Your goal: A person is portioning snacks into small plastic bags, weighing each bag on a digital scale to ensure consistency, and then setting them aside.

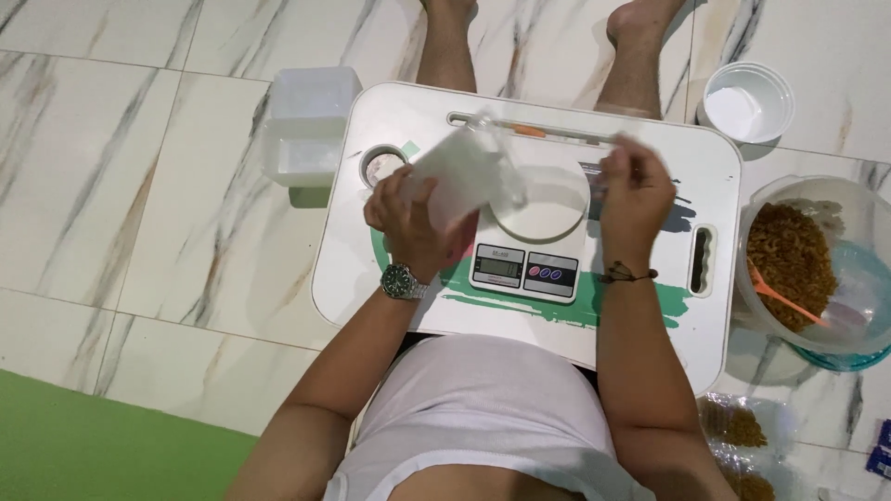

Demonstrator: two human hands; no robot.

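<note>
My left hand [408, 223] grips a clear empty plastic bag [464, 172], held tilted above the left side of a white kitchen scale [529, 250]. My right hand [634, 190] hovers over the scale's right edge with fingers pinched together; whether it holds the bag's edge is too blurred to tell. The scale stands on a white lap tray table [715, 158] with green markings across my legs. A watch is on my left wrist, a dark string band on my right.
A large clear bowl [868, 199] of brown snack pieces with an orange spoon [789, 301] sits right. A white cup [747, 100] stands at the back right. A translucent lidded box [309, 125] lies left. Filled small bags [738, 431] rest on the marble floor near my right elbow.
</note>
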